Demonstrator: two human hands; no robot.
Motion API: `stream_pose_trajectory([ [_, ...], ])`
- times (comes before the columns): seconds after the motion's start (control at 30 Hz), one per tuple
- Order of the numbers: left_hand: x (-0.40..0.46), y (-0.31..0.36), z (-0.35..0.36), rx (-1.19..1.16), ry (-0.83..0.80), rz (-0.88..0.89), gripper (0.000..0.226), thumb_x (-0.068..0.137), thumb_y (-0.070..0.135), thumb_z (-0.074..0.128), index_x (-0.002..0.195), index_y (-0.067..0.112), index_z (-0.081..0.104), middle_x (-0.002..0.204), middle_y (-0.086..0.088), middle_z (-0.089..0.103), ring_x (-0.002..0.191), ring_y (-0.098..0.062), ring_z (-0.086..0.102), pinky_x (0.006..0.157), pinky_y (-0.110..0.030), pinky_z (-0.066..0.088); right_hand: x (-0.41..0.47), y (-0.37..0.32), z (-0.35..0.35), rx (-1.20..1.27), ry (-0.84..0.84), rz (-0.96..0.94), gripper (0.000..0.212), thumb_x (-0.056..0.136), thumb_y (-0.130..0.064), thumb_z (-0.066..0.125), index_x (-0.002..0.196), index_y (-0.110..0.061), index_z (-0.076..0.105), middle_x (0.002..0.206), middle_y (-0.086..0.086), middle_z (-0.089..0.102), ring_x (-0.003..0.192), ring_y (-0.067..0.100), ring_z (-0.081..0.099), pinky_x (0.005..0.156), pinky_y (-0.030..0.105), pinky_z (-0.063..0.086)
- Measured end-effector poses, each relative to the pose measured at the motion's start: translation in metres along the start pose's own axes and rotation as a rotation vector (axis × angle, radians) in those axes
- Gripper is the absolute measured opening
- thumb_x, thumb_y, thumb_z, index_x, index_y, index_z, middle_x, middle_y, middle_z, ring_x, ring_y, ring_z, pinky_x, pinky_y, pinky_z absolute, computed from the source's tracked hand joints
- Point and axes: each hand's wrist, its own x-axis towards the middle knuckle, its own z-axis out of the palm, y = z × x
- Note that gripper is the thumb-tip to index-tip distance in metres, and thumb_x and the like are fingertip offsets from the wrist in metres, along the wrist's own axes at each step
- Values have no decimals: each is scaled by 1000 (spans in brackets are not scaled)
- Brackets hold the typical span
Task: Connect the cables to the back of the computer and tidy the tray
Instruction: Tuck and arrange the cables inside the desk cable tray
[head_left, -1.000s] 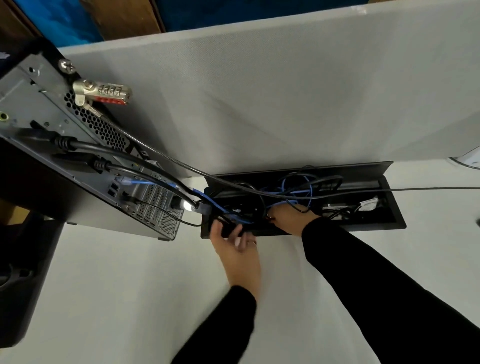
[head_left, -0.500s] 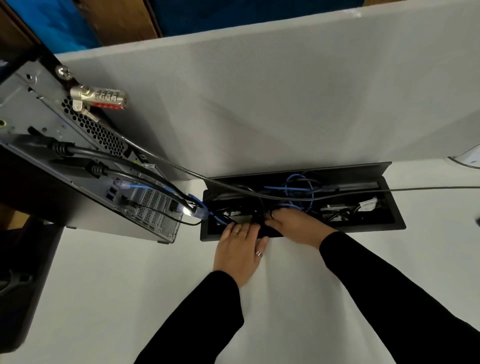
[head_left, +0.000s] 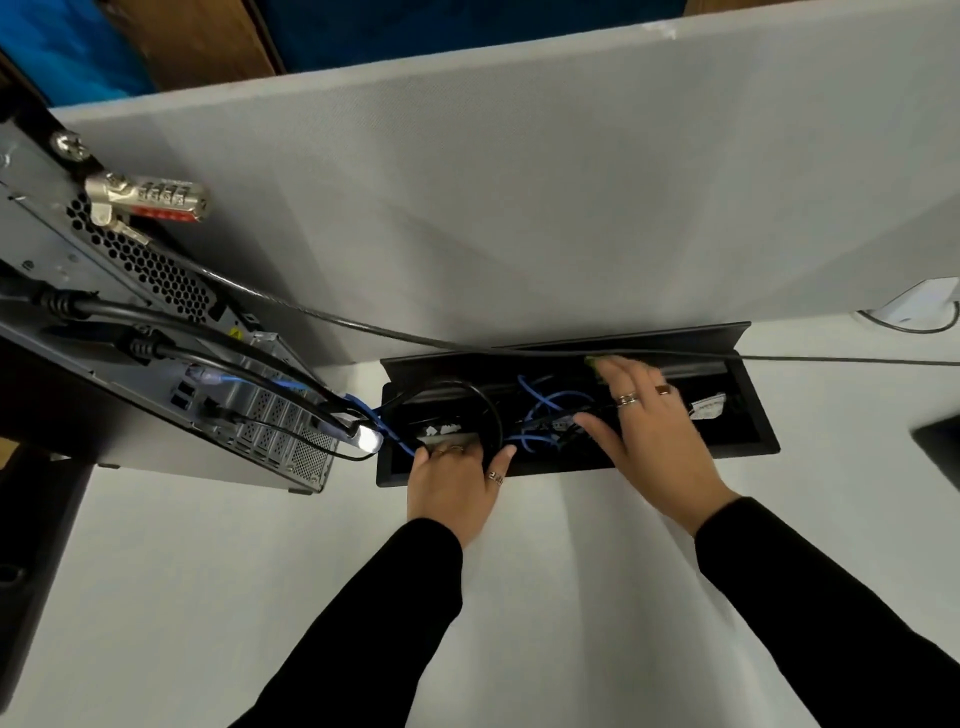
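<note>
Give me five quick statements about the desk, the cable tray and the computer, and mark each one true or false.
1. The cable tray lid is open. True.
2. A combination lock hangs at the computer back. True.
3. The right hand rests flat on the desk, away from the tray. False: it reaches into the tray.
4. The coiled cable inside the tray is red. False: it is blue.
5. The left hand sits at the tray's near edge by a black cable loop. True.

Left of the left hand (head_left: 453, 488): bare grey perforated metal computer (head_left: 156, 291) back. Under both hands: matt black tray (head_left: 748, 441), glossy blue cables (head_left: 550, 410). Beyond: rough grey cloth partition (head_left: 519, 197).
</note>
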Motion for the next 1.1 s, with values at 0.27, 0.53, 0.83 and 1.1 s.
stream_pose_trajectory([
  [0.27, -12, -2, 4, 34, 28, -14, 58, 88, 50, 24, 79, 11, 66, 72, -7, 70, 80, -26, 66, 82, -38, 52, 8, -1, 13, 178, -274, 41, 58, 94, -50, 29, 138, -13, 39, 138, 8, 50, 130, 23, 41, 109, 35, 32],
  [0.53, -39, 40, -9, -325, 363, 5, 33, 76, 33, 41, 104, 16, 48, 104, -4, 60, 94, -20, 57, 80, -31, 49, 7, -2, 37, 50, -514, -34, 43, 98, -34, 36, 135, -15, 45, 127, 9, 60, 118, 22, 53, 101, 35, 39],
  [0.83, -12, 54, 11, -122, 85, 72, 58, 82, 41, 31, 110, 6, 68, 110, -11, 70, 101, -24, 68, 88, -41, 51, 50, 5, 30, 255, -855, 149, 34, 98, -27, 42, 127, -16, 54, 119, 6, 63, 110, 20, 57, 89, 22, 38],
  [1.1, -9, 48, 11, -82, 154, 62, 51, 82, 42, 32, 96, 14, 72, 79, 1, 72, 75, -16, 69, 80, -35, 55, 69, 3, 34, 9, -1102, 27, 32, 94, -36, 45, 120, -27, 59, 112, -2, 62, 92, 13, 51, 85, 23, 38],
])
